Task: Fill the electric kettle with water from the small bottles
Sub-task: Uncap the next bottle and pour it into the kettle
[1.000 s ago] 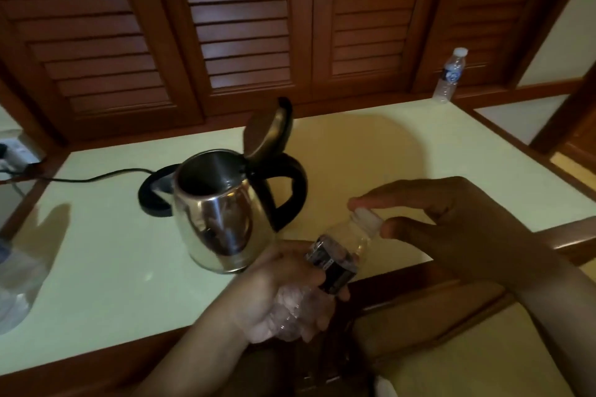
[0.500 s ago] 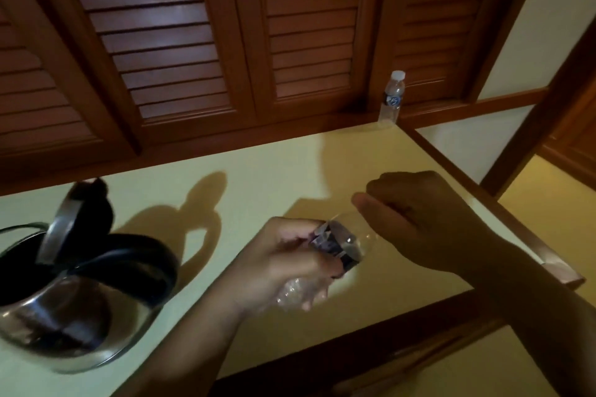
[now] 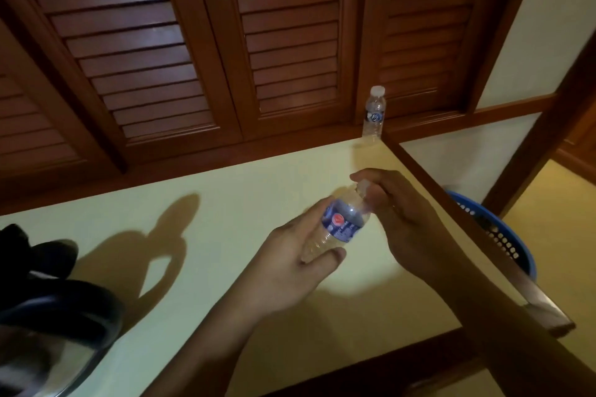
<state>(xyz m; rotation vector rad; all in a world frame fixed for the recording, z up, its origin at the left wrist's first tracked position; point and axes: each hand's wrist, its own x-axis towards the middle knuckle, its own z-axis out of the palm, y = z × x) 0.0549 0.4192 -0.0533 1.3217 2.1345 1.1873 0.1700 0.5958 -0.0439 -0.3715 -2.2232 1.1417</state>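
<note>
a pale yellow table [image 3: 225, 235] carries an upright bottle [image 3: 374, 116] and a kettle [image 3: 48, 316].

Dim, warm room light, hard shadows on a pale table [image 3: 245, 190].
Light came from the near left: the kettle [image 3: 58, 309], smeared and out of focus at the lower-left edge, threw a crisp dark shadow across the table. A brighter patch lay below the murky right hand [image 3: 406, 229] and the slightly soft left hand [image 3: 283, 271]. The small bottle [image 3: 343, 224] carried small glints, the louvred doors [image 3: 135, 42] a dull sheen, their lines splayed by the wide lens.
</note>
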